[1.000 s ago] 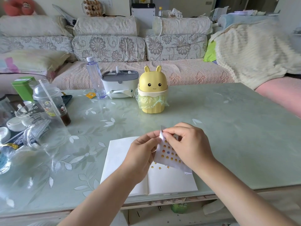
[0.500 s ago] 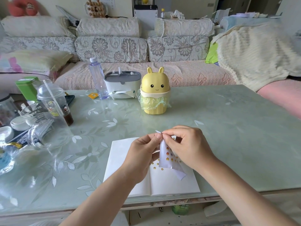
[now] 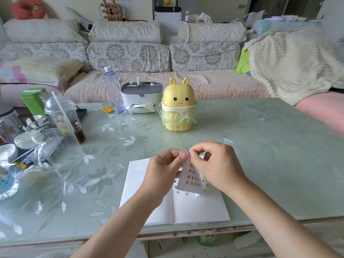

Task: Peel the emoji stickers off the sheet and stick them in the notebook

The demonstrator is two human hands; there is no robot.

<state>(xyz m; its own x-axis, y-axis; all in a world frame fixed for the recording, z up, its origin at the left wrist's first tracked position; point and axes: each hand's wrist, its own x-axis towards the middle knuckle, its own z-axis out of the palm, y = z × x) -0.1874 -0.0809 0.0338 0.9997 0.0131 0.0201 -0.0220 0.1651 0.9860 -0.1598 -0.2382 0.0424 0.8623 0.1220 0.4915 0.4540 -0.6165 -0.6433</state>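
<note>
An open white notebook (image 3: 197, 209) lies flat at the table's near edge, with several small emoji stickers stuck near the top of its right page. Above it hangs a small white sticker sheet (image 3: 190, 180) dotted with several yellow and orange emoji. My left hand (image 3: 163, 172) pinches the sheet's top corner between thumb and forefinger. My right hand (image 3: 217, 164) pinches at the same top corner with its fingertips, and its palm covers the sheet's right side. Whether a sticker sits between the right fingertips is hidden.
A yellow bunny-shaped bin (image 3: 178, 108) with a green liner stands mid-table. Behind it are a grey-white tissue box (image 3: 140, 96) and a clear water bottle (image 3: 113, 90). Clear plastic cups (image 3: 55, 138), a green tin (image 3: 34, 101) and dishes crowd the left side. A sofa runs behind the table.
The sheet has swung from spread out under my right hand to hanging down from its top corner. Both hands have drawn closer together at that corner.
</note>
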